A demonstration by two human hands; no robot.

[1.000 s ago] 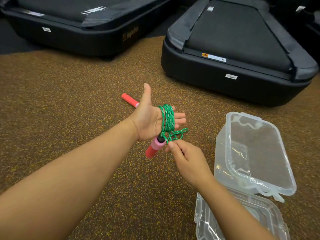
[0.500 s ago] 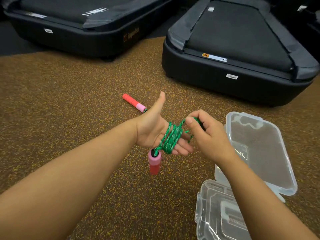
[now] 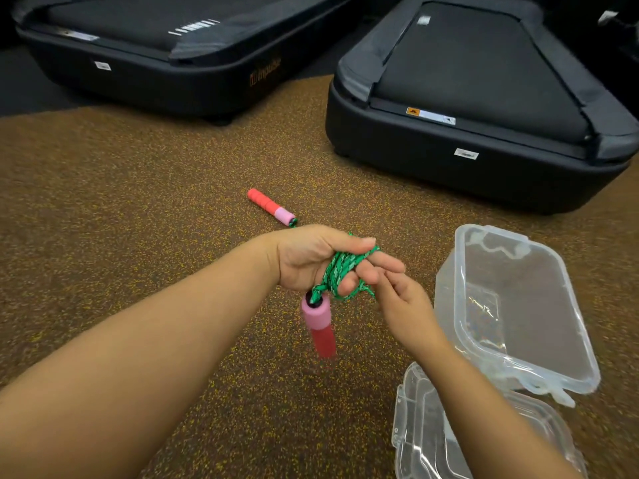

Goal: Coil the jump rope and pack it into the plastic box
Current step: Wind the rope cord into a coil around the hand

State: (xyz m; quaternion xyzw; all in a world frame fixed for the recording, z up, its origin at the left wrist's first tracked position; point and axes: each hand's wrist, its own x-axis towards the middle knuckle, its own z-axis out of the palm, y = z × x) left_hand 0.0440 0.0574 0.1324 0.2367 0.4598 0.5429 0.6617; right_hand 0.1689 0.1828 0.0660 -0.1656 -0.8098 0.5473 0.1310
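Observation:
The green jump rope [image 3: 340, 269] is wound in several turns around the fingers of my left hand [image 3: 311, 259], thumb pressed on top. One red-and-pink handle [image 3: 318, 324] dangles below that hand. The other handle [image 3: 271, 206] lies on the floor beyond my left wrist. My right hand [image 3: 403, 305] sits just right of the coil, fingertips pinching a loose strand under my left fingers. The clear plastic box [image 3: 567, 344] stands tilted on the floor to the right. Its clear lid [image 3: 425, 433] lies in front, partly under my right forearm.
The floor [image 3: 138, 219] is brown speckled rubber matting. Two black treadmill decks stand at the back: one [image 3: 166, 74] at the left, one [image 3: 484, 140] at the right, close behind the box.
My left hand has turned palm down and curled over the coil. My right hand has dropped from above the coil to below it, drawing the strand around. The hanging handle swings lower.

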